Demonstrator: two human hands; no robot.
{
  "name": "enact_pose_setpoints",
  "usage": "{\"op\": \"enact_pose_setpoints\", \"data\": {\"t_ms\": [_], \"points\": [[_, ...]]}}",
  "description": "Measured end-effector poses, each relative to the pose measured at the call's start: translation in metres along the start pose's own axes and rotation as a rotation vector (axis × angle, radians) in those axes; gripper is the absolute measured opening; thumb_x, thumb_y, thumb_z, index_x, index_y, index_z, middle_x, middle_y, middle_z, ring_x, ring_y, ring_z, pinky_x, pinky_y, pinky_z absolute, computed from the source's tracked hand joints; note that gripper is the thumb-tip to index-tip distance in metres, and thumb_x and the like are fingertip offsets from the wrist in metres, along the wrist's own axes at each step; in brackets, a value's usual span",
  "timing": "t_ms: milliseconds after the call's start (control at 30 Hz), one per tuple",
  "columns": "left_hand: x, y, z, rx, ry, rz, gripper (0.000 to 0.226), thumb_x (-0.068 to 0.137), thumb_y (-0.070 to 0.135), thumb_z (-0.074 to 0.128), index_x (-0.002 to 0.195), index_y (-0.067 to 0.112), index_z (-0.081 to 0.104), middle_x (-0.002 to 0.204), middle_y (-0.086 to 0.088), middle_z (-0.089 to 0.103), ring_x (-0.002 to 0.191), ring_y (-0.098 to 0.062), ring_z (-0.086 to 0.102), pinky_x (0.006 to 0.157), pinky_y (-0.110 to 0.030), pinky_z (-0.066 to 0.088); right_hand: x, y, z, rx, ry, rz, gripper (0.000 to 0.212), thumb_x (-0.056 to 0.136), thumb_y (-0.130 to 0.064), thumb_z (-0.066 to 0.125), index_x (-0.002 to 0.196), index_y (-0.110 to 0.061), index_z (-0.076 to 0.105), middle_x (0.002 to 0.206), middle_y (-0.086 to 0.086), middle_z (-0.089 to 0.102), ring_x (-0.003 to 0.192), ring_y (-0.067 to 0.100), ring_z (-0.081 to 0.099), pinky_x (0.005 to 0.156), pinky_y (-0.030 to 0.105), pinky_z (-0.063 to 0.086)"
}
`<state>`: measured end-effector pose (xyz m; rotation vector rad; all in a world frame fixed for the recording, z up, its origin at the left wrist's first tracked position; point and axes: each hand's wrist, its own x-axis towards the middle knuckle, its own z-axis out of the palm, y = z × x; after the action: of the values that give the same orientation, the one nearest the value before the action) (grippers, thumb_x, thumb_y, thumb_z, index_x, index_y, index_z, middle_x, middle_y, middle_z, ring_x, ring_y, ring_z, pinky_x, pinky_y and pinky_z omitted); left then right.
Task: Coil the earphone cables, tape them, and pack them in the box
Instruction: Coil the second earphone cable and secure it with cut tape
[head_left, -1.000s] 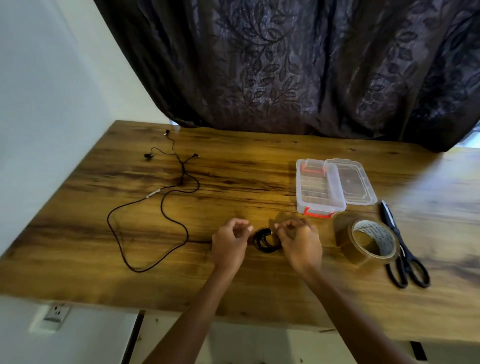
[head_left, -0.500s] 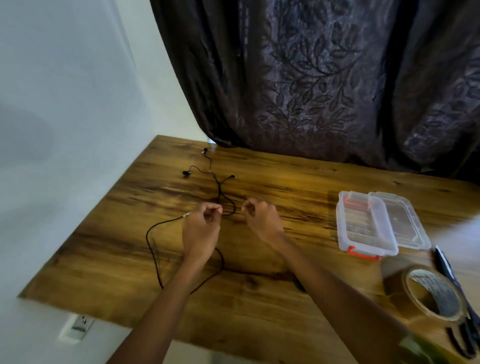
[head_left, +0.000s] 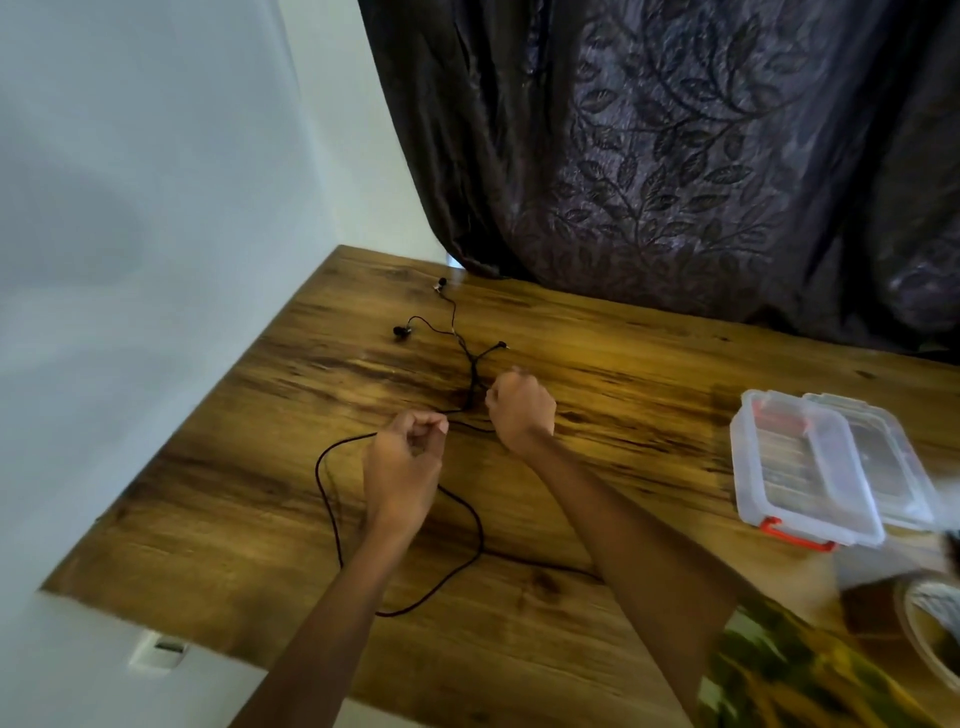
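Left grip (head_left: 415, 441) pinched on earphone cable (head_left: 332, 499), mostly uncoiled on desk (head_left: 623, 364) below grip; right grip (head_left: 519, 408) fisted, contents can't tell; box (head_left: 805, 473) open, far right; taping, packing judged outstanding.

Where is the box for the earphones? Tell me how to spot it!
Look at the wooden table in front of the dark leafy curtain, then go to its right side. The box sits there, beyond the roll of brown tape. It is the only see-through plastic thing, with an orange-red clip on its near end and its clear lid lying open beside it.
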<state>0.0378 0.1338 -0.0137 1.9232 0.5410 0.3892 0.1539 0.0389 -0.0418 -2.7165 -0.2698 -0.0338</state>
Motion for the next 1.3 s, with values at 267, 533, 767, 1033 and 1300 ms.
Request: {"op": "enact_pose_setpoints", "data": {"t_ms": [267,533,767,1033,1300], "points": [[-0.005,0.022,-0.004,-0.017,-0.005,0.051,0.007,0.089,0.019,0.059,0.089,0.022,0.065,0.083,0.011,0.063,0.078,0.001,0.057,0.063,-0.015,0.042,-0.027,0.016,-0.040,0.580,0.026,0.148,0.008,0.085,-0.015,0.060,0.078,-0.013,0.063,0.080,0.004,0.066,0.074,0.014,0.062,0.058,0.020,0.048],[-0.009,0.085,0.001,0.144,-0.192,0.465,0.044,0.090,0.010,0.055,0.130,0.026,0.049,0.126,-0.001,0.057,0.116,-0.018,0.050,0.095,-0.034,0.044,-0.072,0.027,-0.121,0.883,0.033,-0.009,0.017,0.089,-0.012,0.057,0.075,-0.019,0.063,0.072,-0.003,0.063,0.053,0.002,0.056,0.067,0.038,0.055],[-0.033,0.144,0.036,0.067,-0.347,0.609,0.021,0.090,0.024,0.057,0.104,0.010,0.065,0.116,-0.003,0.065,0.112,-0.016,0.056,0.097,-0.031,0.043,-0.116,0.056,-0.214,0.902,0.235,-0.157,0.019,0.090,-0.010,0.057,0.074,-0.019,0.062,0.060,0.010,0.048,0.045,0.012,0.040,0.037,0.018,0.039],[-0.096,0.225,0.062,-0.467,-0.810,0.339,0.022,0.096,0.011,0.043,0.085,0.012,0.062,0.063,0.004,0.062,0.070,-0.010,0.062,0.077,-0.023,0.052,-0.160,0.123,-0.298,0.709,0.573,-0.133,0.016,0.087,-0.015,0.061,0.076,-0.026,0.064,0.074,0.004,0.066,0.071,0.016,0.060,0.072,0.034,0.050],[-0.139,0.298,0.082,-0.896,-1.162,0.093,0.021,0.096,0.013,0.040,0.089,0.012,0.060,0.064,0.003,0.064,0.058,-0.007,0.061,0.054,-0.018,0.050,-0.185,0.151,-0.338,0.641,0.831,-0.066,0.021,0.084,-0.032,0.063,0.076,-0.015,0.070,0.063,0.007,0.065,0.056,0.012,0.055,0.058,0.037,0.047]]}}
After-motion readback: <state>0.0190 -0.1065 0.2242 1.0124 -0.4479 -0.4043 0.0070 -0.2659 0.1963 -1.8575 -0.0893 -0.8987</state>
